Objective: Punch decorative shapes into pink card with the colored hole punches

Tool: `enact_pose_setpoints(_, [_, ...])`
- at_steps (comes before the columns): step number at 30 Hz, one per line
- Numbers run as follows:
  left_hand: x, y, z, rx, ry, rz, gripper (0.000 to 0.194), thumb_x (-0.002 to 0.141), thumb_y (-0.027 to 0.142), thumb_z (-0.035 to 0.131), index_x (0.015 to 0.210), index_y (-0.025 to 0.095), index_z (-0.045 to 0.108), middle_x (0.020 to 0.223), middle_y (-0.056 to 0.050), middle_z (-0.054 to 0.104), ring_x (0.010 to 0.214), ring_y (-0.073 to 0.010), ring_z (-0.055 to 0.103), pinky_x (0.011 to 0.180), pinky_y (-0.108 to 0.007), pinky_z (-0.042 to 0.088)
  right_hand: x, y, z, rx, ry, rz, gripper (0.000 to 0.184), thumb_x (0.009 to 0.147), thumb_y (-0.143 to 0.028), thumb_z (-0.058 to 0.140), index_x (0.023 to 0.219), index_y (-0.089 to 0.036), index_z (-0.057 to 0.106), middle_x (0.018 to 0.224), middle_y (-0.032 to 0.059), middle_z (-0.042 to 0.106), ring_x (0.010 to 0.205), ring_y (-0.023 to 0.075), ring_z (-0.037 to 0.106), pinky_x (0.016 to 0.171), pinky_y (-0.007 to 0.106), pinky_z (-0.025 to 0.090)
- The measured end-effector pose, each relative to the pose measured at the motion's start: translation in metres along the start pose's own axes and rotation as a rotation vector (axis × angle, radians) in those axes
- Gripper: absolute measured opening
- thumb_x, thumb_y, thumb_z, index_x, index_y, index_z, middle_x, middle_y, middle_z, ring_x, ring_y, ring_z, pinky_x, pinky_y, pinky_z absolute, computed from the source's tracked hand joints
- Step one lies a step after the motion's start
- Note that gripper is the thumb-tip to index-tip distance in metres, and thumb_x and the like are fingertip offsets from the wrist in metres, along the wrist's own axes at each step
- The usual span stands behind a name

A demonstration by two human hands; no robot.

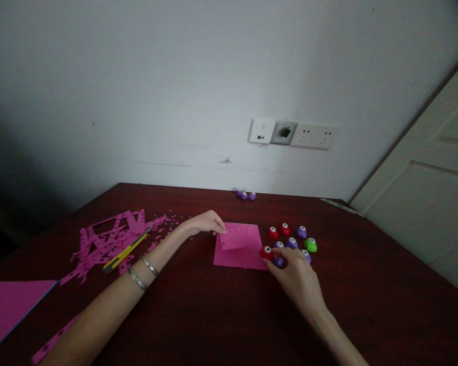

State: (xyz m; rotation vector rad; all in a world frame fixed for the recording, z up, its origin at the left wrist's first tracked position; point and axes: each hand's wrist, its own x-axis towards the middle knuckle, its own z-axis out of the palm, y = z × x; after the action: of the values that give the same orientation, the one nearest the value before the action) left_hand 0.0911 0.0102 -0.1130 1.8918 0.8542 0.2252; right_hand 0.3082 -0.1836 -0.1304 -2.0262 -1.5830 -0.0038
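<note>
My left hand (210,222) is closed in a pinch on the upper left corner of a small pink paper piece (238,239). Punched holes run along that piece's top and left edges. Beneath it a larger pink sheet (229,258) lies on the table. My right hand (295,272) has its thumb and fingers around a small red craft punch (266,252) with a round white top, at the sheet's right edge. Close around that hand stand more punches: two red ones (284,229), several purple ones (301,232) and a green one (310,245). My fingers partly hide some of them.
Pink paper scraps with holes (99,249) and tiny cut-outs (161,235) spread at the left, with a yellow utility knife (125,251) on them. More pink paper (15,310) lies at front left. Three purple punches (244,195) stand by the wall, below the sockets (315,136).
</note>
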Motion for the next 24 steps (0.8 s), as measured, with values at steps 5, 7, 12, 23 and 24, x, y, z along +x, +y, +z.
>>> enact_pose_setpoints(5, [0.002, -0.005, 0.002, -0.075, -0.031, -0.005, 0.021, 0.060, 0.030, 0.070, 0.073, 0.014, 0.071, 0.056, -0.001, 0.061, 0.052, -0.0091, 0.046, 0.053, -0.025, 0.032, 0.000, 0.000, 0.000, -0.039, 0.056, -0.029, 0.026, 0.075, -0.044, 0.057, 0.090, -0.024, 0.065, 0.090, 0.0050, 0.063, 0.089, 0.0233, 0.056, 0.060, 0.029, 0.044])
enact_pose_setpoints(7, [0.002, -0.004, 0.004, -0.104, -0.053, -0.013, 0.020, 0.060, 0.031, 0.070, 0.072, 0.014, 0.071, 0.056, -0.002, 0.061, 0.053, -0.0090, 0.046, 0.053, -0.025, 0.033, 0.000, 0.000, 0.000, -0.038, 0.084, -0.046, 0.026, 0.076, -0.044, 0.056, 0.090, -0.024, 0.065, 0.091, 0.0050, 0.064, 0.090, 0.0232, 0.056, 0.060, 0.028, 0.044])
enact_pose_setpoints(12, [0.002, -0.001, 0.008, -0.149, -0.083, -0.014, 0.021, 0.060, 0.031, 0.072, 0.072, 0.014, 0.071, 0.058, -0.002, 0.061, 0.054, -0.0086, 0.046, 0.054, -0.025, 0.034, 0.000, 0.001, 0.001, -0.047, 0.132, -0.063, 0.026, 0.076, -0.044, 0.056, 0.089, -0.024, 0.066, 0.092, 0.0053, 0.064, 0.091, 0.0228, 0.056, 0.060, 0.028, 0.045])
enact_pose_setpoints(23, [0.002, 0.001, 0.010, -0.161, -0.094, -0.019, 0.019, 0.059, 0.029, 0.072, 0.071, 0.015, 0.070, 0.057, -0.002, 0.061, 0.054, -0.0084, 0.046, 0.056, -0.027, 0.035, 0.000, 0.004, 0.003, -0.088, 0.174, -0.081, 0.028, 0.077, -0.047, 0.054, 0.088, -0.023, 0.066, 0.085, 0.0060, 0.063, 0.084, 0.0225, 0.057, 0.058, 0.028, 0.043])
enact_pose_setpoints(24, [0.002, 0.000, 0.010, -0.164, -0.092, -0.015, 0.019, 0.059, 0.028, 0.072, 0.072, 0.015, 0.070, 0.058, -0.002, 0.061, 0.054, -0.0086, 0.046, 0.056, -0.027, 0.035, 0.000, 0.005, 0.003, -0.091, 0.174, -0.084, 0.029, 0.077, -0.047, 0.054, 0.088, -0.023, 0.066, 0.085, 0.0058, 0.063, 0.083, 0.0225, 0.057, 0.058, 0.028, 0.043])
